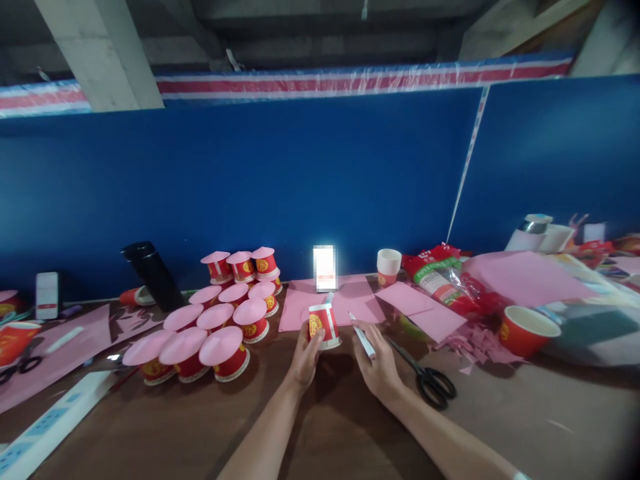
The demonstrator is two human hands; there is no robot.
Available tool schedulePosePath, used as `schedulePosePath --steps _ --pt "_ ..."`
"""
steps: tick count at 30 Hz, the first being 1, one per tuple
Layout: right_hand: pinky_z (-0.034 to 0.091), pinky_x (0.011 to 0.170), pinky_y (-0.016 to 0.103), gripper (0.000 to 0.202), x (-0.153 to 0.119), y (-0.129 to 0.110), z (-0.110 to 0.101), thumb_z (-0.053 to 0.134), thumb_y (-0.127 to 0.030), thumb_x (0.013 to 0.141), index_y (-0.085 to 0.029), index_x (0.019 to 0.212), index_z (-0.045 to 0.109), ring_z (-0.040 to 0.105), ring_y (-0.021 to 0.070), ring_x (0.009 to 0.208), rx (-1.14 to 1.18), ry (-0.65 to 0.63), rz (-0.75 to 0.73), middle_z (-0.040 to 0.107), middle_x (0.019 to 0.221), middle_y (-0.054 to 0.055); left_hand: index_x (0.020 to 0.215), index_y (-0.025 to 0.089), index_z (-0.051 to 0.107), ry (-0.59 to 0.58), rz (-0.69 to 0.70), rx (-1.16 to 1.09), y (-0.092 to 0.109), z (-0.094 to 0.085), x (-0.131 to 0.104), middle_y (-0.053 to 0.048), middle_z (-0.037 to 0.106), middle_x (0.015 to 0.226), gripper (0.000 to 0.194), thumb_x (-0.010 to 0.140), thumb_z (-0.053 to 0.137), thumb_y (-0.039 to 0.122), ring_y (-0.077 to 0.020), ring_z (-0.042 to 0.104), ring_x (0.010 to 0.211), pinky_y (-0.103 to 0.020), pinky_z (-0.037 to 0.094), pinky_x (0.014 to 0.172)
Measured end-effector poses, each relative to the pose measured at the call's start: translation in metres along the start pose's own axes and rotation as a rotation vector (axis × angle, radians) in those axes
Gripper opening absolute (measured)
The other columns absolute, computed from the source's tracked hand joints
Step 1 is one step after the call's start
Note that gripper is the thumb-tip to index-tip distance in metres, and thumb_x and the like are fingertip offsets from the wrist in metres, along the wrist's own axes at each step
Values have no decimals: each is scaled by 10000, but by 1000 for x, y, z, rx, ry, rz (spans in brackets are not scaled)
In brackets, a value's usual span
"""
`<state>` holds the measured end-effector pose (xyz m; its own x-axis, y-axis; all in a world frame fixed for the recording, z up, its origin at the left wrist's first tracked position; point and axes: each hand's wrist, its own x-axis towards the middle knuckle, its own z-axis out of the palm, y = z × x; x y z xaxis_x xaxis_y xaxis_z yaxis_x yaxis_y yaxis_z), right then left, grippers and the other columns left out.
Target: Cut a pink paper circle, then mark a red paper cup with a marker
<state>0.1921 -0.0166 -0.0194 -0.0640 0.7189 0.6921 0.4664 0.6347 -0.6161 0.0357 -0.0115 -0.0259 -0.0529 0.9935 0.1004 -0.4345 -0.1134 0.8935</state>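
My left hand is wrapped round a red paper cup with a yellow emblem and a pale vertical strip, its wide rim facing down. In my right hand is a white marker pen, its tip pointing toward the cup from a short distance. A pink paper sheet lies flat behind the cup. Black-handled scissors rest on the table just right of my right hand. To the left of my hands stand several upturned red cups topped with pink paper cones.
A phone with a bright screen stands at the back. A black bottle and a white power strip are on the left. Rightward are an upright cup, a red plastic cup bag, pink paper scraps and a large red cup.
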Motion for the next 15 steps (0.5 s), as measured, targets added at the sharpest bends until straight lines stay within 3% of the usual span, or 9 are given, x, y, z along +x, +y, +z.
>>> schedulePosePath --steps 6,15 --pt "457 843 328 246 -3 1 4 416 -168 847 -203 1068 520 555 197 952 -34 -3 5 583 1010 83 1130 238 489 74 -1 51 -4 -2 1 -31 615 949 462 709 631 364 -135 590 771 -226 438 674" --pt "474 803 320 296 -4 2 6 405 -171 846 -206 1120 511 567 193 912 -155 -3 -43 593 1000 77 1045 208 519 38 50 108 -6 0 4 -28 620 861 426 686 636 404 -135 589 726 -221 429 624"
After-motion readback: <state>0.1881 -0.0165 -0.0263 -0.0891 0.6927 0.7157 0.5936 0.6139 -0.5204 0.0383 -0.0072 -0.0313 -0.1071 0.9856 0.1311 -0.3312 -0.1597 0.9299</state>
